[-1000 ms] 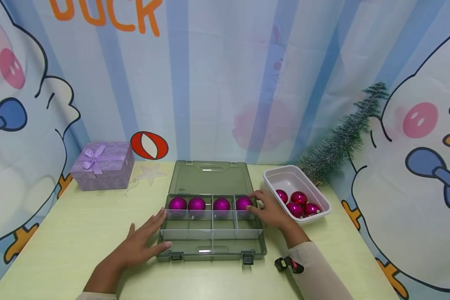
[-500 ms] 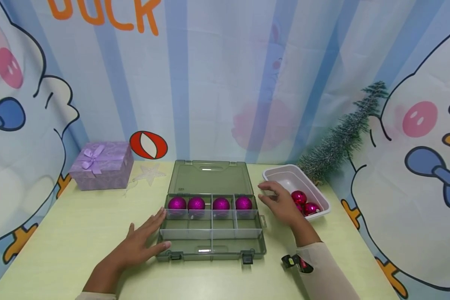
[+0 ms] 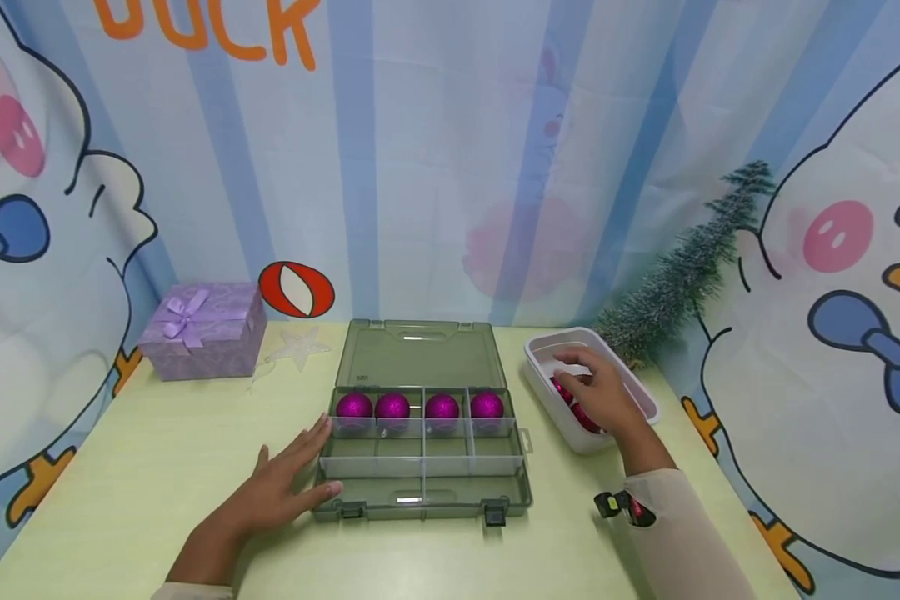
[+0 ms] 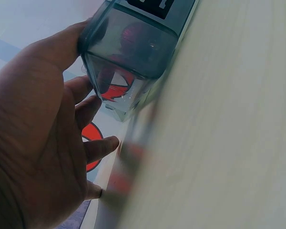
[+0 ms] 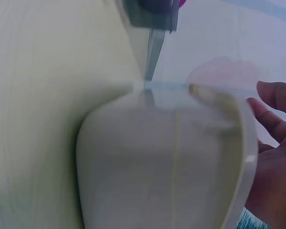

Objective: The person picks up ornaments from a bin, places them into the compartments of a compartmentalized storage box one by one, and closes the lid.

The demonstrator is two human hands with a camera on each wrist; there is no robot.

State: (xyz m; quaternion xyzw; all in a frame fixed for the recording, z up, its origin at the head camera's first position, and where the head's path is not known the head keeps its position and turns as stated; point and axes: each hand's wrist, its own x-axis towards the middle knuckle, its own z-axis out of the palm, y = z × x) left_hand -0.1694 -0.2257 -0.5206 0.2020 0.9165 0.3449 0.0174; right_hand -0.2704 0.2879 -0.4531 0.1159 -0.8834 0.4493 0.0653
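Note:
My left hand (image 3: 281, 483) lies along the left side of a clear green compartment box (image 3: 371, 493), fingers spread, thumb at its front left corner. In the left wrist view, the thumb and fingers touch the end of the box. Its lid (image 3: 422, 360) is folded back behind it. Several glittery purple bauble balls sit in the back row, such as the leftmost bauble (image 3: 354, 407). My right hand (image 3: 606, 393) reaches over a white plastic tub (image 3: 551, 421), fingers apart and slightly bent, holding nothing. Shiny red baubles (image 3: 587, 418) lie in the tub, partly hidden by that hand.
A purple gift box (image 3: 206, 337) with a ribbon stands at the back left, a clear star ornament (image 3: 300, 347) beside it. Behind the tub, a small frosted tree (image 3: 667, 283) leans against the printed curtain (image 3: 435, 167). The box's front compartments hold no balls.
My right hand has left the rightmost purple bauble in the box and moved right, over the tub. The left hand keeps its place on the box.

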